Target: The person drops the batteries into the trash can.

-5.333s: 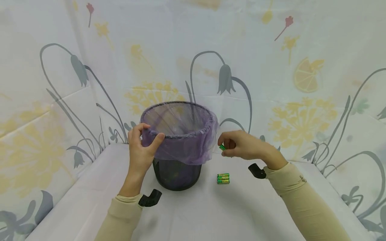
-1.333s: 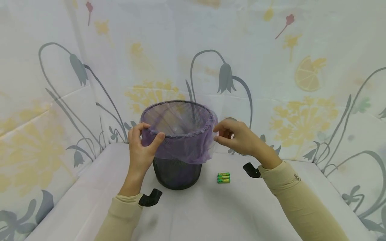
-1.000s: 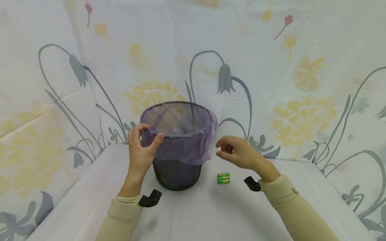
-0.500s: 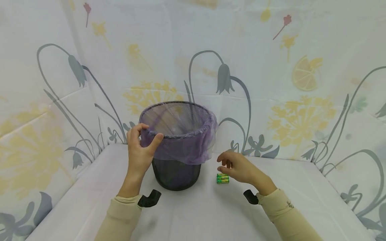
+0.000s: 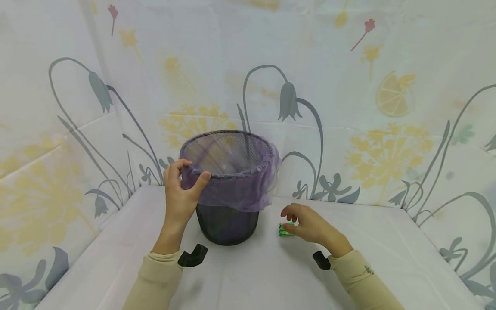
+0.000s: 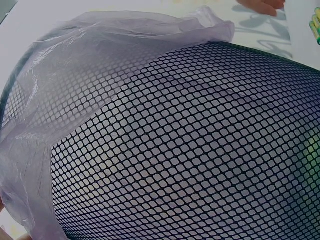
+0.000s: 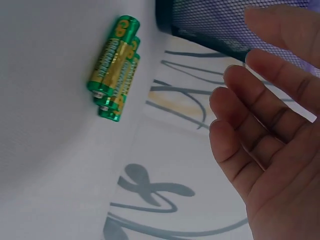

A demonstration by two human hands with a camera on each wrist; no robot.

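Note:
My left hand (image 5: 181,198) grips the near-left rim of a black mesh wastebasket (image 5: 226,228), thumb outside on the front. A thin purple bin liner (image 5: 236,193) is folded over the rim and hangs partway down the outside. Three green-and-gold AA-looking batteries (image 5: 282,231) lie side by side on the white surface, right of the wastebasket. Just over them hovers my right hand (image 5: 310,224), its thumb partly hiding them in the head view. In the right wrist view the batteries (image 7: 114,60) lie apart from my loosely bent, empty fingers (image 7: 240,85). A blurred green patch (image 6: 314,150) shows through the mesh.
A white cloth (image 5: 240,280) covers the table. Behind and at both sides hangs a white curtain (image 5: 217,56) printed with grey and yellow flowers. Black camera mounts (image 5: 193,255) stick out from both wrists.
Earlier my right hand pinched a single battery beside the wastebasket; later it was at the rim with no battery visible. Since then it has come down to the three batteries. The left hand stays put.

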